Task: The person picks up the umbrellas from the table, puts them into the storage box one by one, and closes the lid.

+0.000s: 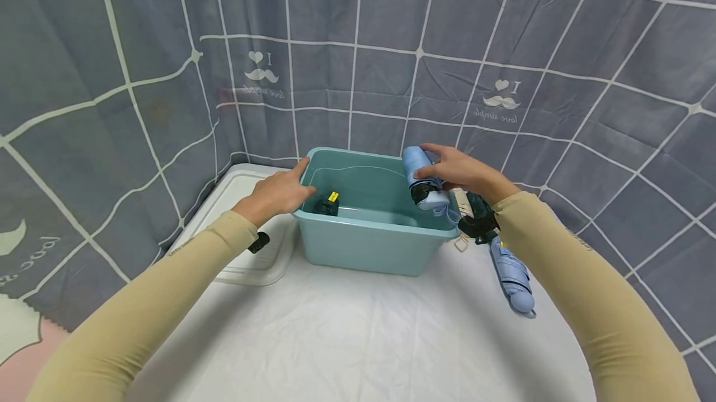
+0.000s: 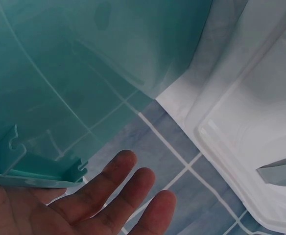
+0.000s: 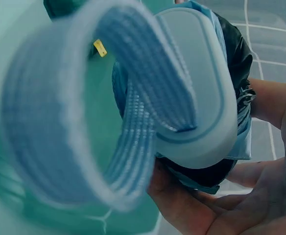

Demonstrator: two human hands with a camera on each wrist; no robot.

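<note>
My right hand (image 1: 461, 171) grips a folded light-blue umbrella (image 1: 415, 159) over the right end of a teal plastic bin (image 1: 369, 243). The umbrella tilts, its pale handle end (image 3: 197, 88) lower, and a ribbed blue wrist strap (image 3: 133, 63) loops from that end. Dark material shows around the umbrella near the handle. My left hand (image 1: 279, 194) rests at the bin's left rim; in the left wrist view several fingers (image 2: 121, 186) stretch out loosely below the rim. Inside the bin at the left lies a dark item (image 1: 324, 205) with a yellow tag.
A white lid (image 1: 274, 268) lies left of the bin, partly under my left arm. Right of the bin, another folded blue umbrella (image 1: 513, 278) lies on the white tabletop (image 1: 358, 333), near a dark green item (image 1: 480, 208) partly hidden by my right wrist. A grey gridded curtain (image 1: 391, 73) hangs behind.
</note>
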